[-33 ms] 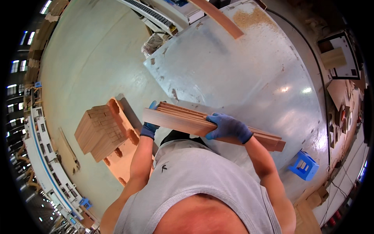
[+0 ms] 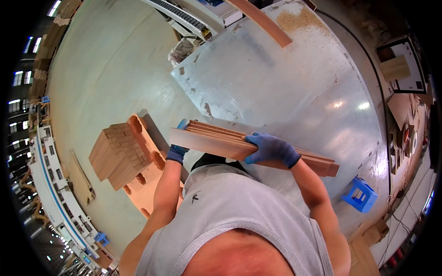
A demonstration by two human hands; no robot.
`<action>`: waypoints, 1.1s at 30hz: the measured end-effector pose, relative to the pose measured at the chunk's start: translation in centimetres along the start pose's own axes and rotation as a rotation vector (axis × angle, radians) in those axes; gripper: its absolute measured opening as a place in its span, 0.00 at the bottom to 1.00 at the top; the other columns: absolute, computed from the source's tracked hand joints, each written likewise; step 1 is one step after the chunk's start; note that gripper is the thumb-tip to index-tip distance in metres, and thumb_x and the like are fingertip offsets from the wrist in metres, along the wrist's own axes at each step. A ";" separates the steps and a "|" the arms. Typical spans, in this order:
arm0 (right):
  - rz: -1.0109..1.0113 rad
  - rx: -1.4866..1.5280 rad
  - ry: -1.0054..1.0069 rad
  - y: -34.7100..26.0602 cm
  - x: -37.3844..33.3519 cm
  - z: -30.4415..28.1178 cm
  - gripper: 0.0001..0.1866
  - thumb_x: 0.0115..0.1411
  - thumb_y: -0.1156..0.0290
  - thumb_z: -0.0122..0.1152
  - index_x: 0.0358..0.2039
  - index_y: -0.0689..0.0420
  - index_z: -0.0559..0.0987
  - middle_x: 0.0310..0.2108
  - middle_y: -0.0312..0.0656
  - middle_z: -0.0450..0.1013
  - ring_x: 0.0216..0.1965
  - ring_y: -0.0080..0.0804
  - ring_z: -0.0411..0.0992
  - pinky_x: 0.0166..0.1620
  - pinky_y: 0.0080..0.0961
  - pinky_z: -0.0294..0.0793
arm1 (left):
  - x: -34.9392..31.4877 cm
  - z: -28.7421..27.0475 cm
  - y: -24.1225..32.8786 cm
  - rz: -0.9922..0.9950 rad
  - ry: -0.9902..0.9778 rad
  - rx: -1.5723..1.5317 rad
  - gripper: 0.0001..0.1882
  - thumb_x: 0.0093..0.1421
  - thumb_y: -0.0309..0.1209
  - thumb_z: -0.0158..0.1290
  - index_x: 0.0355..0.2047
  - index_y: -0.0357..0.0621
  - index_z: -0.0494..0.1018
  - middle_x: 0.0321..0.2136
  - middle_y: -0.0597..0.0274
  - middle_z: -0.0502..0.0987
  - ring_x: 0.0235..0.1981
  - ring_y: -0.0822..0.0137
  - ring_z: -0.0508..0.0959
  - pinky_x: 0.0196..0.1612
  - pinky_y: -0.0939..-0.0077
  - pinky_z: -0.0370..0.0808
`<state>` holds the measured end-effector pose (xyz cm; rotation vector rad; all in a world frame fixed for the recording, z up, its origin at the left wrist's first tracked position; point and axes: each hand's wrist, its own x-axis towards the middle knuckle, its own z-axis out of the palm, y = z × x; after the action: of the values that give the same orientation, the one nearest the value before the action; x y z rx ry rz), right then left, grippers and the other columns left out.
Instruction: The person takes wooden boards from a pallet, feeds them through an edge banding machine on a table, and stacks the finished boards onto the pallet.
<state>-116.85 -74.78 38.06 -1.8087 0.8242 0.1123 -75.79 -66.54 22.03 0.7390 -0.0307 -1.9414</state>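
A bundle of long brown wooden boards (image 2: 221, 145) lies across the front of my body, its boards stood on edge side by side. Gripping its left end is my left hand (image 2: 178, 146), in a blue glove, with part of the fingers hidden behind the wood. My right hand (image 2: 269, 148), gloved in blue too, clasps the bundle right of its middle, the thumb on the near face and the fingers over the top. The right ends of the boards are slightly staggered. Behind the bundle spreads a grey metal-topped surface (image 2: 276, 87).
At my left a stack of wooden boards (image 2: 119, 154) rests on an orange pallet-like stand (image 2: 145, 188). A blue plastic stool (image 2: 360, 195) stands at the right. One long board (image 2: 264, 25) juts over the far edge near a machine with a roller track (image 2: 179, 16). Sawdust (image 2: 301, 22) lies there.
Almost nothing differs. The far surface and the bundle sit a few pixels further right in the picture, and both hands keep the same grip.
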 end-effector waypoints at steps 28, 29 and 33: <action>0.101 -0.328 0.477 -0.1 -5.1 -3.7 0.54 0.38 0.49 0.75 0.63 0.64 0.64 0.60 0.63 0.62 0.63 0.61 0.60 0.64 0.47 0.61 | 14.7 20.9 6.0 0.133 0.060 0.632 0.15 0.70 0.40 0.48 0.44 0.42 0.77 0.35 0.68 0.79 0.39 0.78 0.76 0.44 0.79 0.75; 0.129 -0.340 0.563 -0.6 -5.2 -2.9 0.52 0.37 0.50 0.76 0.61 0.61 0.67 0.61 0.65 0.60 0.63 0.64 0.59 0.63 0.57 0.58 | 15.4 22.8 6.3 0.086 0.047 0.615 0.16 0.70 0.38 0.48 0.44 0.37 0.78 0.37 0.66 0.79 0.41 0.77 0.75 0.50 0.78 0.72; 0.328 -0.579 0.792 0.7 -2.3 4.3 0.45 0.40 0.54 0.73 0.60 0.53 0.70 0.64 0.64 0.54 0.63 0.68 0.56 0.61 0.70 0.52 | 21.0 19.8 11.3 0.432 -0.619 1.680 0.13 0.66 0.33 0.50 0.39 0.39 0.81 0.40 0.59 0.83 0.45 0.65 0.79 0.67 0.59 0.61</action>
<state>-117.69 -70.06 36.78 -2.2658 1.7917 -0.1930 -82.94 -95.11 31.77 0.9241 -2.1589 -1.2793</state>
